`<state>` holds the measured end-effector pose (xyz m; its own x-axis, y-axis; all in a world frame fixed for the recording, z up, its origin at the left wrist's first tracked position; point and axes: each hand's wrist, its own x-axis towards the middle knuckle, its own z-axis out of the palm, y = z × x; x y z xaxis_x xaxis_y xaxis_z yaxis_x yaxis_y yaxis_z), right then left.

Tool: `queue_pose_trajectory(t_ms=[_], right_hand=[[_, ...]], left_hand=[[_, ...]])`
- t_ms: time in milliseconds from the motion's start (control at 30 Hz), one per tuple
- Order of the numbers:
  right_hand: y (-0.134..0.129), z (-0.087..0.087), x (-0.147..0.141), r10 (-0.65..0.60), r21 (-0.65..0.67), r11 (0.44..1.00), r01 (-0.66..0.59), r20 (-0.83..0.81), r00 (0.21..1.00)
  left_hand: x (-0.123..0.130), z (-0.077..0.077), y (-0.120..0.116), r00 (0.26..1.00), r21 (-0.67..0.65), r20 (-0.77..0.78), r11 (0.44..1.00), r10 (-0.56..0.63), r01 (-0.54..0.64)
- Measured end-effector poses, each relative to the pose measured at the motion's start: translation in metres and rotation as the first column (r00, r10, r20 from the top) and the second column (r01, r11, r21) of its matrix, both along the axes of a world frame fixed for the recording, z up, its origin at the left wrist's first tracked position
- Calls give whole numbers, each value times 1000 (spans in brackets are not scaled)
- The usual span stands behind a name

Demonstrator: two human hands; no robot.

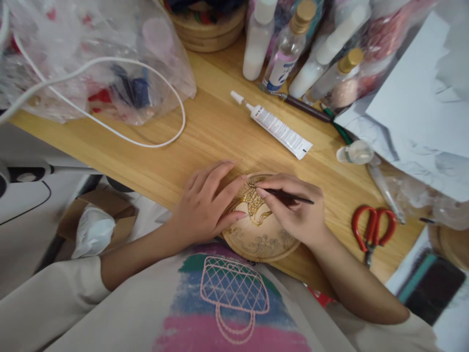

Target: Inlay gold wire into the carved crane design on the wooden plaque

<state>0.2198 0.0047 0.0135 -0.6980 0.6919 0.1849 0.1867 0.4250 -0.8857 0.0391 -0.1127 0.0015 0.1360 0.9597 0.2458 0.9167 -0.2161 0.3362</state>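
A round wooden plate lies at the table's front edge, close to my body. Gold raised lines form a pattern on its upper part, and dark drawn wave lines run along the lower part. My right hand pinches a thin dark stick-like tool, its tip at the top of the gold pattern. Whether the tip touches the plate I cannot tell. Spread fingers of my left hand rest on the plate's left side, with thumb and index finger over its surface.
Beyond the plate lies a white glue-like tube. Red-handled scissors or pliers are at the right. Several bottles and paper sheets stand or lie behind. A white cable loops by a plastic bag.
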Motion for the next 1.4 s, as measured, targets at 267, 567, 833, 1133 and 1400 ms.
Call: queue_pose_trajectory(t_ms=[267,567,833,1133,1400], right_hand=[[1,0,2,27,1,1000,-27,-2,1000],[-1,0,1,-44,-5,999,44,9,999],[0,0,0,-34,0,999,34,-11,999],[-1,0,0,-26,5,1000,26,-5,1000],[0,-1,0,-22,6,1000,23,-25,999]], left_hand=[[0,1,0,1000,5,14,1000,9,-9],[1,2,1,1000,29,-25,999,-12,13],[0,0,0,999,10,-33,1000,-7,8],[0,1,1,1000,-13,-20,1000,-11,11],[0,1,1,998,8,-63,1000,0,1]])
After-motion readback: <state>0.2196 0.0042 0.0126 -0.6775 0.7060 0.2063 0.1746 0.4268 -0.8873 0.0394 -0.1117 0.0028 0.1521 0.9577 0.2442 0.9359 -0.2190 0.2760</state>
